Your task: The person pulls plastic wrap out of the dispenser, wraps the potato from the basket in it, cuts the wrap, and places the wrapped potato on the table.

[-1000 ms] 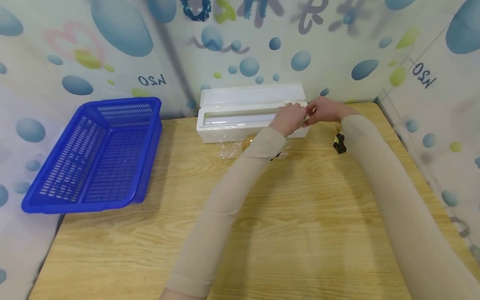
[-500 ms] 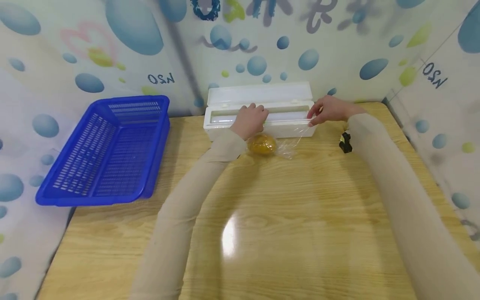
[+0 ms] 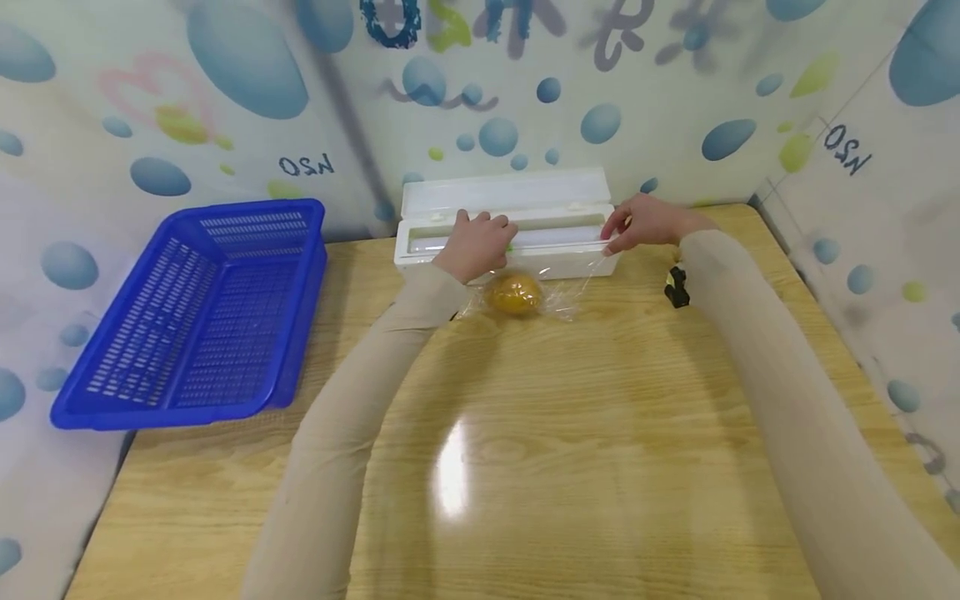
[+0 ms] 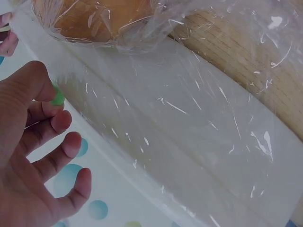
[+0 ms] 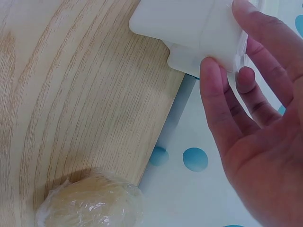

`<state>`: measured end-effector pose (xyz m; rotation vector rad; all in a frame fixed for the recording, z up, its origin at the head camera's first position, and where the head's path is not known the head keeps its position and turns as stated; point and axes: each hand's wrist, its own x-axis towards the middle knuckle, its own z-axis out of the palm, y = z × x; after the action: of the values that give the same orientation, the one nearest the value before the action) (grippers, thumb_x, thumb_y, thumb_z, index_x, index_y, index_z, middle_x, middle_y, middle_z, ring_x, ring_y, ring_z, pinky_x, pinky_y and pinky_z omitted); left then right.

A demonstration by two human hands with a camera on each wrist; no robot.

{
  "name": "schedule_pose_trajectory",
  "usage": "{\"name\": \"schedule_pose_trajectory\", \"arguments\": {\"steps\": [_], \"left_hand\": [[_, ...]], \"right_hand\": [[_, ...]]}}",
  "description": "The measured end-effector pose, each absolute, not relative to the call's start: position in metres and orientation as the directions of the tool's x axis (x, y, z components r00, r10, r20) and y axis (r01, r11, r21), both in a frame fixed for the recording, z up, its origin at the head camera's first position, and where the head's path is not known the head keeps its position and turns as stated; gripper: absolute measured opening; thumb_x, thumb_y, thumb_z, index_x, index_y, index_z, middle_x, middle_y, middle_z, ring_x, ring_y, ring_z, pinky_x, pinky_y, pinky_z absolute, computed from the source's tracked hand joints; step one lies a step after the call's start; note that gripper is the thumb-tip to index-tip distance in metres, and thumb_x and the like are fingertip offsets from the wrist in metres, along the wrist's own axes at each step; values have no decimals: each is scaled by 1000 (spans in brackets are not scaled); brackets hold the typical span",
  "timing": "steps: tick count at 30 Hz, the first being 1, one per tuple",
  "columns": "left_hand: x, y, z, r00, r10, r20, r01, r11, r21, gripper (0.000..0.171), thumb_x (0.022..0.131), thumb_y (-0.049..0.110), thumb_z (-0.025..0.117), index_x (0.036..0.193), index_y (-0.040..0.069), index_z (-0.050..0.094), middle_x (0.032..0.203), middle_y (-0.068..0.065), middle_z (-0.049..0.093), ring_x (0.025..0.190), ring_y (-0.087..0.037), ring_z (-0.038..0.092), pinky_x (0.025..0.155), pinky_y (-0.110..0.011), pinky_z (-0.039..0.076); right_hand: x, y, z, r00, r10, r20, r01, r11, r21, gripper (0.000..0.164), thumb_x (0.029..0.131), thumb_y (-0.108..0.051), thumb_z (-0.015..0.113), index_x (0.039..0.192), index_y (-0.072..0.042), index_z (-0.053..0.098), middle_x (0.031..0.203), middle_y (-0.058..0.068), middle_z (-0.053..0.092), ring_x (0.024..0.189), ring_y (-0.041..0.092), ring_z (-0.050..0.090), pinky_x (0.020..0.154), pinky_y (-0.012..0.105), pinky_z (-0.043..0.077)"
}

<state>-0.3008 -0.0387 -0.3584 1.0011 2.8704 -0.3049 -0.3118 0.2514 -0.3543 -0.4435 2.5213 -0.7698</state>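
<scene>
1. Left wrist view: the green slider was pinched by thumb and forefinger of the left hand, other fingers loosely bent.
2. The right end of the white box was gripped by the right hand, fingers partly spread.
3. The clear film, judged flimsy, was best held by its edges.
4. The wrapped round item, probably firm but slippery, was set before the box, best cupped.

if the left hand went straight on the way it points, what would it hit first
Probably the open lid of the box, just beyond the left hand's fingertips in the head view; depth is unclear, so it might clear it.
</scene>
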Motion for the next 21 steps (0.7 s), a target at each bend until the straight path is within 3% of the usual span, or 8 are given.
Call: {"name": "schedule_pose_trajectory", "arguments": {"steps": [6, 13, 21], "left_hand": [[-303, -53, -356, -760, 637, -129, 649, 751, -120, 27, 93, 18, 61, 118, 9, 57, 108, -7, 57, 95, -28, 49, 89, -53, 35], [-305, -123, -354, -791, 601, -119, 612, 782, -119, 3, 89, 7, 54, 91, 7, 52, 87, -8, 52, 80, -27, 42, 74, -47, 30], [-304, -186, -358, -839, 541, -63, 542, 840, -5, 10, 89, 7, 59, 98, 4, 55, 95, -12, 56, 86, -33, 51, 74, -53, 43]], "right_hand": [[-312, 253, -353, -838, -425, -342, -161, 791, -590, 35, 87, -22, 73, 112, 0, 67, 105, 15, 49, 99, 29, 39, 78, 40, 36], [-313, 252, -353, -842, -426, -331, -161, 784, -599, 36, 85, -22, 75, 111, 2, 67, 103, 14, 51, 97, 28, 41, 76, 38, 38], [-314, 249, -354, -839, -430, -334, -162, 783, -600, 35, 85, -21, 76, 109, 2, 68, 96, 12, 51, 89, 26, 43, 70, 34, 39]]}}
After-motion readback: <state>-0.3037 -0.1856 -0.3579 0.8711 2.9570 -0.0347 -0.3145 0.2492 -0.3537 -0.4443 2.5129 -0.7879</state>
